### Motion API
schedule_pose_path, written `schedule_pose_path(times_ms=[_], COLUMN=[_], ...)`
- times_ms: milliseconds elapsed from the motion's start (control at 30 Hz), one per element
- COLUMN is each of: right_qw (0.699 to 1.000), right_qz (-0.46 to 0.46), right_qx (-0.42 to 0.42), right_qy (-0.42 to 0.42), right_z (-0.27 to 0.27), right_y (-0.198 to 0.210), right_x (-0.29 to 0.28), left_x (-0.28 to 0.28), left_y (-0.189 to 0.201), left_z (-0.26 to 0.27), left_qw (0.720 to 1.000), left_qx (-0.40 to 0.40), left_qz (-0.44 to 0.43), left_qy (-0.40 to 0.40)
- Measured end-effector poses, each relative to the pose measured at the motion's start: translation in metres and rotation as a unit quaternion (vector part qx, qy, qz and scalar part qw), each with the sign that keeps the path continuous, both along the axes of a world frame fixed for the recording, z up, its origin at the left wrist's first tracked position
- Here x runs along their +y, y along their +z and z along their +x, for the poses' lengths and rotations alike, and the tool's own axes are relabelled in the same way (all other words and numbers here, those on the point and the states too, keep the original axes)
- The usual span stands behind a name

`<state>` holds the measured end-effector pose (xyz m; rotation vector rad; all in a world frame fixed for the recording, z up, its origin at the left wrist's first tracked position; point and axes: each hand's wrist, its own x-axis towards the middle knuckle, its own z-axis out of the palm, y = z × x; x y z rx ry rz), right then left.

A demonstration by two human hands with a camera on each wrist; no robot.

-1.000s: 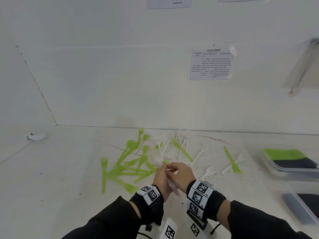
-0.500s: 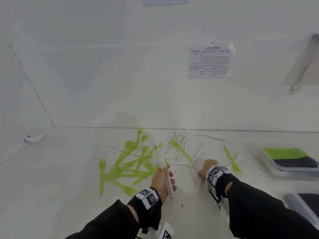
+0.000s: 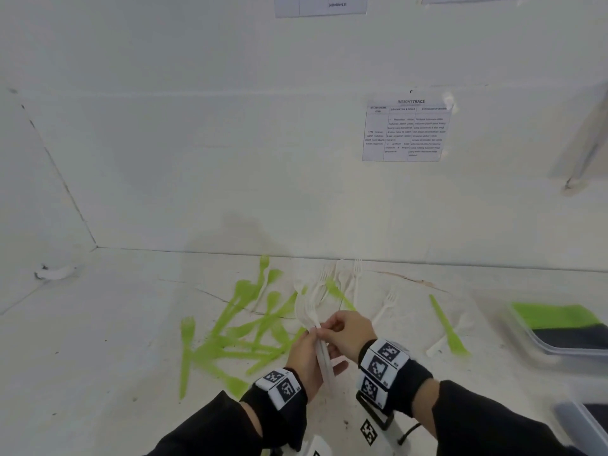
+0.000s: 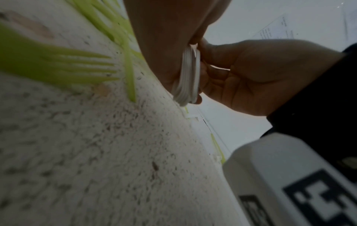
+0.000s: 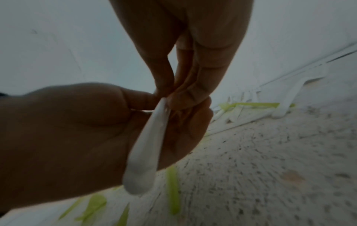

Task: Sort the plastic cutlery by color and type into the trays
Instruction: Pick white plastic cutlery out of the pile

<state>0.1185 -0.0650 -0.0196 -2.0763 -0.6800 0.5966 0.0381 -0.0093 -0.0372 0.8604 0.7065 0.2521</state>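
Right hand: back from the table on the right, now meeting the left hand.
White plastic cutlery bundle: half a second ago in the left hand alone, now pinched by both.

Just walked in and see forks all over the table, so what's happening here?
A person is sorting plastic cutlery. Their left hand grips a stacked bundle of white plastic cutlery by the handles, and the right hand pinches the same bundle near its top. A scatter of green plastic forks and some loose white plastic forks lie unsorted on the white speckled table. At the right, a clear plastic tray with green cutlery already holds some pieces.
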Motion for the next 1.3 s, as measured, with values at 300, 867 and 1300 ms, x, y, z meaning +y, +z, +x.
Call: schedule_pose_path(times_ms=[300, 867, 1300], right_qw=[0.973, 0.874, 0.839], right_qz=[-0.206, -0.432, -0.502], right_qx=[-0.101, -0.197, -0.204], right_qy=[0.000, 0.098, 0.048], right_z=[0.094, 0.163, 0.154], right_y=[0.016, -0.004, -0.006], right_x=[0.020, 0.080, 0.075], left_x=[0.018, 0.032, 0.042], left_y=[-0.013, -0.029, -0.021], left_z=[0.008, 0.028, 0.058], left_qw=[0.996, 0.996, 0.995], left_qx=[0.073, 0.073, 0.070], left_qz=[0.019, -0.018, -0.023], left_qy=[0.057, 0.047, 0.065])
